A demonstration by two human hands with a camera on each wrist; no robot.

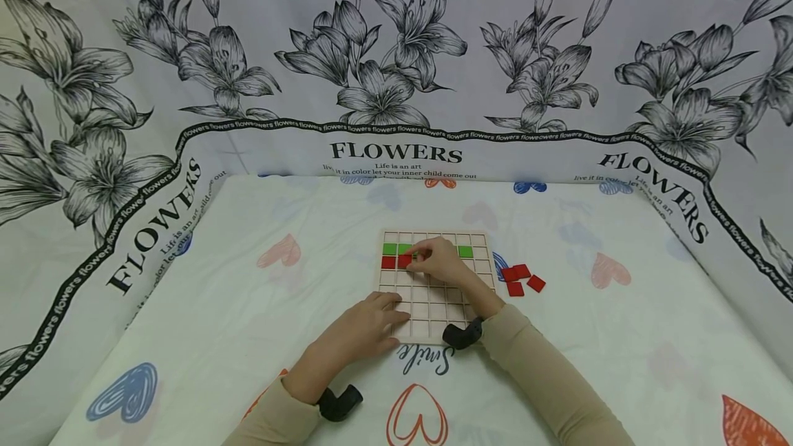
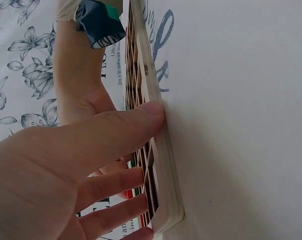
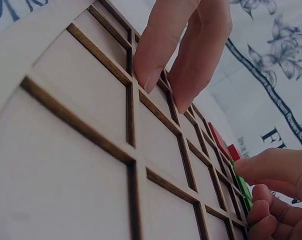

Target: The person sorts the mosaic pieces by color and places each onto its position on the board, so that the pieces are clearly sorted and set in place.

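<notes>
A square wooden grid board (image 1: 436, 294) lies flat on the cloth. My right hand (image 1: 441, 260) reaches over its upper part and pinches a red square tile (image 1: 405, 261) at the second cell of a row. Another red tile (image 1: 387, 263) sits in the cell to the left. Green tiles (image 1: 389, 249) lie in the row behind, some of them hidden by the hand. My left hand (image 1: 368, 325) rests on the board's near left corner. In the left wrist view its thumb (image 2: 126, 122) presses the board's edge, with the other fingers extended over the grid.
Several loose red tiles (image 1: 515, 274) lie on the cloth right of the board. The white cloth (image 1: 322, 226) is printed with hearts and lettering. A flower-printed curtain (image 1: 396, 88) stands behind and on both sides. Black devices (image 1: 339, 403) are strapped to both wrists.
</notes>
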